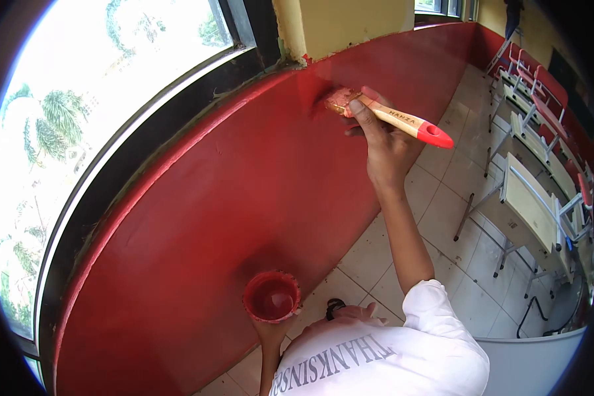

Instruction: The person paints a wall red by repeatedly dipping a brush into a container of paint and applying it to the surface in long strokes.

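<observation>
My right hand (379, 135) is closed around a flat paintbrush (402, 120) with a wooden handle and a red tip marked "HANZA". Red paint coats its ferrule and bristles, which are against or very close to the red wall (198, 244), below the pillar's corner. Lower down, my left hand (274, 328) grips a small paint pot (271, 297) from beneath. The pot is smeared red and has red paint inside; most of the left fingers are hidden behind it.
A dark-framed window (145, 109) runs above the wall at left, beside a yellow pillar (356, 30). Several desks (528, 204) and red chairs (551, 99) stand on the tiled floor (442, 211) at right. Another person (513, 16) is on a ladder (499, 56) far back.
</observation>
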Available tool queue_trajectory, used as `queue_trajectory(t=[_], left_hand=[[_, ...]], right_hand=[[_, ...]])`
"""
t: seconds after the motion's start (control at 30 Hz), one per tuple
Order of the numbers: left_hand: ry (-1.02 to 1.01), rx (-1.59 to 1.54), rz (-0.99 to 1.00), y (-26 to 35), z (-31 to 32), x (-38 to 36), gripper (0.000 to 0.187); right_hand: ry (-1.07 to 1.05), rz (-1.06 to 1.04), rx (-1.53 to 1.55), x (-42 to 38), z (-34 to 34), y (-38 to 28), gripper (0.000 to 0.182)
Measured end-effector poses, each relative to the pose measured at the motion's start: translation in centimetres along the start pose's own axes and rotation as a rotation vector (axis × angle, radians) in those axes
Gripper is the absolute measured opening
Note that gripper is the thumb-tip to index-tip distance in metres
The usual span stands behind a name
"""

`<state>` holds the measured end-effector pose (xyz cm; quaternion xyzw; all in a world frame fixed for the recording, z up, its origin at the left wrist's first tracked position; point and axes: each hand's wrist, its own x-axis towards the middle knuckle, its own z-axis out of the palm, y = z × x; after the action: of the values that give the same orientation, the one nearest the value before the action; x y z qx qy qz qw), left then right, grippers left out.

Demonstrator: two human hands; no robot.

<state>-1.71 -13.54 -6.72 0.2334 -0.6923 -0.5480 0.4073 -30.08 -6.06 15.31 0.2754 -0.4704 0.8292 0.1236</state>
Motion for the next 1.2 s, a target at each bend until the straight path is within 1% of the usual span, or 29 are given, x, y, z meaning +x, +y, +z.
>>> queue_trajectory(t=[0.1, 0.23, 0.33, 0.43, 0.5, 0.63, 0.7, 0.83, 0.93, 1.03, 1.1, 1.2], left_hand=[[0.008, 0.036, 0.023, 0.8, 0.3, 0.2, 0.078], [0.020, 0.015, 0.008, 1.4, 0.5, 0.2, 0.080], [0.003, -0.029, 0.002, 1.3, 0.6, 0.3, 0.081], [-0.020, -0.049, 0.020, 1.0, 0.4, 0.5, 0.082], [-0.050, -0.089, 0.053, 1.2, 0.6, 0.9, 0.084], [-0.072, -0.062, 0.055, 1.3, 0.6, 1.0, 0.085], [-0.088, -0.074, 0.051, 2.7, 1.0, 1.2, 0.085], [-0.096, -0.087, 0.059, 2.6, 1.1, 1.3, 0.085], [-0.071, -0.058, 0.053, 3.3, 1.2, 1.2, 0.084], [-0.051, -0.061, 0.041, 3.1, 1.0, 1.1, 0.084], [-0.060, -0.047, 0.038, 4.3, 1.5, 1.4, 0.084], [-0.032, -0.015, 0.039, 2.8, 1.1, 1.0, 0.083]], right_hand=[[-0.004, -0.015, 0.043, 0.7, 0.3, -0.1, 0.037], [-0.012, -0.037, 0.085, 1.5, 0.5, -0.3, 0.036], [-0.029, -0.061, 0.070, 1.7, 0.2, -0.9, 0.036], [-0.006, -0.042, 0.036, 1.5, -0.7, -1.6, 0.036], [-0.006, -0.068, 0.008, 1.5, -1.4, -2.1, 0.034], [0.018, -0.104, 0.018, 1.3, -2.5, -2.0, 0.026], [0.048, -0.077, 0.088, 1.3, -2.4, -1.7, 0.024], [0.124, -0.020, 0.319, 1.0, -1.5, -0.7, 0.025], [0.137, 0.042, 0.373, 0.7, -1.1, 0.2, 0.026], [0.146, 0.067, 0.347, 0.0, -0.5, 1.0, 0.027], [0.154, 0.055, 0.346, 0.3, -0.6, 1.9, 0.028], [0.160, 0.060, 0.298, 0.1, -0.5, 2.8, 0.030]])
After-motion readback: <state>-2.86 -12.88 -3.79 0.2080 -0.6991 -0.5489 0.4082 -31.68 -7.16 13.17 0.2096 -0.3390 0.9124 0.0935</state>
